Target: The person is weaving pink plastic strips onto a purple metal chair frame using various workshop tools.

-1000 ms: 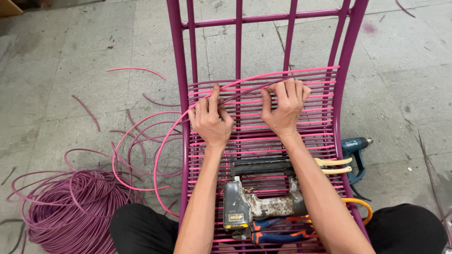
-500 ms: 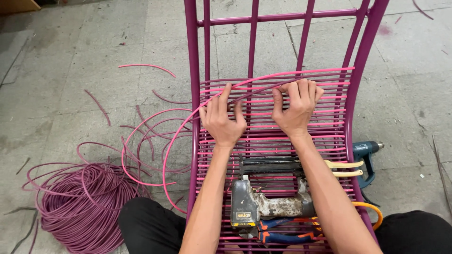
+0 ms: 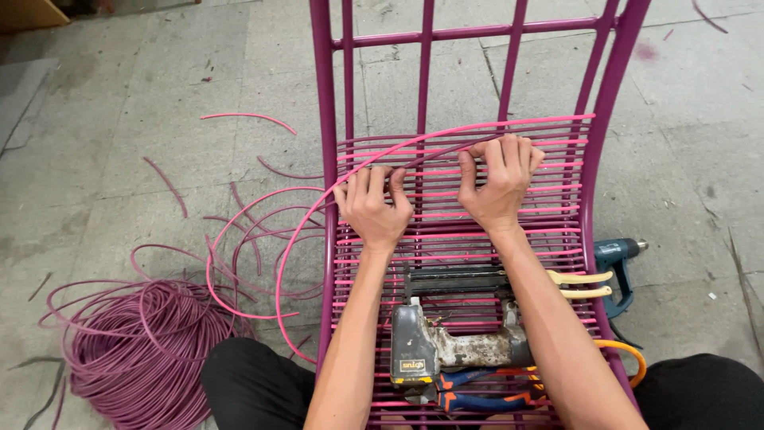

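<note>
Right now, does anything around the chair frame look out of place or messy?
Yes. One pink cord runs slantwise over the level woven rows under both hands, left hand and right hand, then loops loose off the chair frame toward the cord coil. Cut cord scraps litter the floor.

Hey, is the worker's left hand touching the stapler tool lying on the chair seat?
Apart. In the head view the left hand presses on the woven pink cords higher up the seat, while the staple gun lies nearer the body, bare cords showing between them.

One chair frame (image 3: 597,143), one cord coil (image 3: 135,350), two hands (image 3: 374,209)
</note>
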